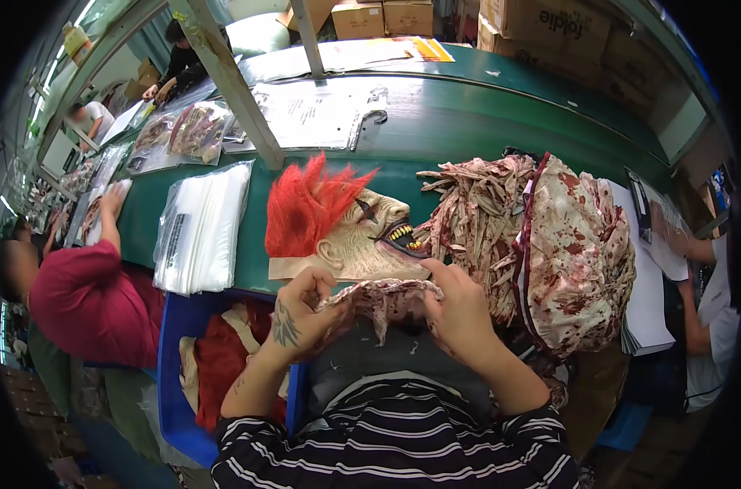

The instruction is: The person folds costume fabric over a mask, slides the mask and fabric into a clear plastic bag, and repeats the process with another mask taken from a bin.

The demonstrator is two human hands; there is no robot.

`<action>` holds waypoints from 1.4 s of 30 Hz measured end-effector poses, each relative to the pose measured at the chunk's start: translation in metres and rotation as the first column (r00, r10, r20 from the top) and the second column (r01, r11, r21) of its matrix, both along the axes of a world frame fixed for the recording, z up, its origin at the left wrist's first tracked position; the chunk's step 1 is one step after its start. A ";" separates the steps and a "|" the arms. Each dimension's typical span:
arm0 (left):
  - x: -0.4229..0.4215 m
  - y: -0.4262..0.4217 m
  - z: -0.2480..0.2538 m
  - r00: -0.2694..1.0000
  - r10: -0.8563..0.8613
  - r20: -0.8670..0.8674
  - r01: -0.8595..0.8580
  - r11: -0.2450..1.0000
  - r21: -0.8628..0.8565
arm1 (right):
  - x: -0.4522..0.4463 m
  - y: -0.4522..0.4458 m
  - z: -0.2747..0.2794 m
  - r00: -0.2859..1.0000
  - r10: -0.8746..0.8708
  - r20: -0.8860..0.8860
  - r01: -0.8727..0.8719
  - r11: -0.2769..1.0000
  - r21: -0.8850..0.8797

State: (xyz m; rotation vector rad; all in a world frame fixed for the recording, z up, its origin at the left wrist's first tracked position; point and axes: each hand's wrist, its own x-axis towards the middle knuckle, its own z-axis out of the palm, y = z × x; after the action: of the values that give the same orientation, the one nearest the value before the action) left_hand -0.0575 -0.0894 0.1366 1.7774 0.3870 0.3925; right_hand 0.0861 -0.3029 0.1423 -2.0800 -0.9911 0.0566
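Between my left hand (297, 314) and my right hand (460, 306) stretches a blood-spattered cloth strip (383, 300) with ragged tatters hanging from it. Fingers of both hands are closed on its ends, over my lap at the table's front edge. Just beyond it, a clown mask (362, 244) with red hair and yellow teeth lies on its side, facing right. To the right, a pile of similar tattered strips (485, 220) rests against a stained cloth bundle (574, 253) with a dark red edge.
Clear plastic bags (203, 228) are stacked left of the mask. A blue bin (171, 359) with red and cream cloth stands by my left arm. White sheets (648, 301) lie at right. A metal post (232, 90) rises ahead. Co-workers sit on both sides.
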 end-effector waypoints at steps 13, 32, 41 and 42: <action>0.011 -0.094 -0.025 0.934 0.097 0.343 -0.184 0.955 0.231 | -0.032 0.022 -0.011 0.956 0.125 -0.264 -0.049 0.960 0.276; -0.004 -0.065 -0.027 0.807 0.011 0.590 -0.280 0.887 0.367 | -0.037 -0.001 -0.011 0.877 0.299 -0.376 -0.153 0.915 0.373; 0.007 -0.020 0.014 0.959 -0.285 0.004 0.150 0.516 0.843 | -0.032 0.014 -0.002 0.870 0.374 -0.322 -0.217 0.876 0.431; 0.006 -0.018 0.012 0.955 -0.292 -0.049 0.212 0.558 0.803 | -0.030 0.016 -0.002 0.896 0.358 -0.261 -0.229 0.879 0.418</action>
State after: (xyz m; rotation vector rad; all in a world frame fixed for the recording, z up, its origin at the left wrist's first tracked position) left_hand -0.0514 -0.1074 0.1484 2.6592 -0.1807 0.4792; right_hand 0.0556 -0.2872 0.1398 -1.4904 -1.0121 0.3392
